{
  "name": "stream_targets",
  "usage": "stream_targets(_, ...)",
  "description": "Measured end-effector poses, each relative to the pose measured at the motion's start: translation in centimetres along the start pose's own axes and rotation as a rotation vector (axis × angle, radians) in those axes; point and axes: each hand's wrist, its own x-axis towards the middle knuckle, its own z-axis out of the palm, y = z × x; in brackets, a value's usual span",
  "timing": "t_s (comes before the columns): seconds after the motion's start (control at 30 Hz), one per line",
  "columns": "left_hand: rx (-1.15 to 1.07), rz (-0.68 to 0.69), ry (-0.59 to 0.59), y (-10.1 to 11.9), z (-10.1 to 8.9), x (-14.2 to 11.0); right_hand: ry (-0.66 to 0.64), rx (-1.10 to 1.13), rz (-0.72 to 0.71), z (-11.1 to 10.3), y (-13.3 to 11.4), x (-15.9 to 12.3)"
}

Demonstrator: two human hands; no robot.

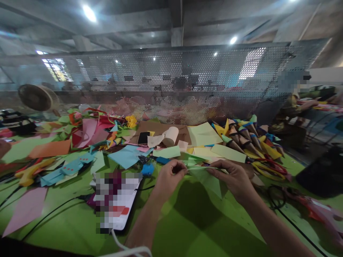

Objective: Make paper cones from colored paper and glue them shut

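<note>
Between my two hands a thin sheet of light green paper (207, 180) is held up above the green table (171, 232), one corner pointing down. My left hand (171, 175) pinches the paper's left end with thumb and forefinger. The right edge is gripped by my right hand (232, 176), thumb below and fingers on top. Behind the paper lie more pale green sheets (167, 152). Just left of my left hand are a small blue object (147, 169) and a crumpled dark piece. Whether the held paper is folded, I cannot tell.
A phone or tablet (125, 203) with cables lies left. Beyond it are a yellow glue gun (32, 173), blue paper (125, 156) and a roll of paper (170, 136). Paper cones (243, 135), yellow-handled scissors (268, 169) and a pink-red tool (316, 210) lie right. A perforated screen (171, 64) stands behind.
</note>
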Motion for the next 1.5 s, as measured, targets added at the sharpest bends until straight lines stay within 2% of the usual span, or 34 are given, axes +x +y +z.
stream_targets(0.17,0.141,0.214,0.053,-0.6,0.0,0.1,0.028,-0.085,-0.033,0.2,0.1,-0.2)
stream_targets(0.3,0.29,0.311,-0.018,-0.5,0.5,-0.1,0.006,-0.057,-0.032,0.5,-0.1,-0.3)
stream_targets(0.43,0.374,0.31,-0.022,-0.4,0.9,-0.3,-0.018,-0.049,-0.032,0.7,-0.3,-0.3)
stream_targets(0.57,0.318,0.276,0.002,-0.8,0.8,-0.2,-0.032,-0.057,-0.035,0.6,-0.2,-0.3)
stream_targets(0.7,0.285,0.231,-0.053,-0.8,0.6,-0.1,-0.04,-0.06,-0.042,0.7,-0.2,-0.3)
stream_targets(0.8,0.287,0.249,-0.082,-0.6,0.6,-0.1,-0.055,-0.067,-0.027,0.8,-0.5,-0.4)
stream_targets(1.0,0.308,0.289,-0.048,-0.9,0.6,-0.1,-0.09,-0.079,-0.014,0.9,-0.3,-0.5)
stream_targets(1.17,0.363,0.283,-0.135,-0.7,0.6,-0.2,-0.103,-0.078,-0.04,1.1,-0.1,-0.5)
stream_targets(1.27,0.344,0.288,-0.17,-0.6,0.6,-0.2,-0.131,-0.063,-0.012,1.2,-0.3,-0.5)
stream_targets(1.43,0.289,0.21,-0.123,-0.8,0.6,-0.2,-0.124,-0.006,0.103,1.3,0.0,-0.4)
stream_targets(1.5,0.311,0.192,-0.157,-0.7,0.6,-0.2,-0.123,-0.005,0.105,1.3,0.2,-0.4)
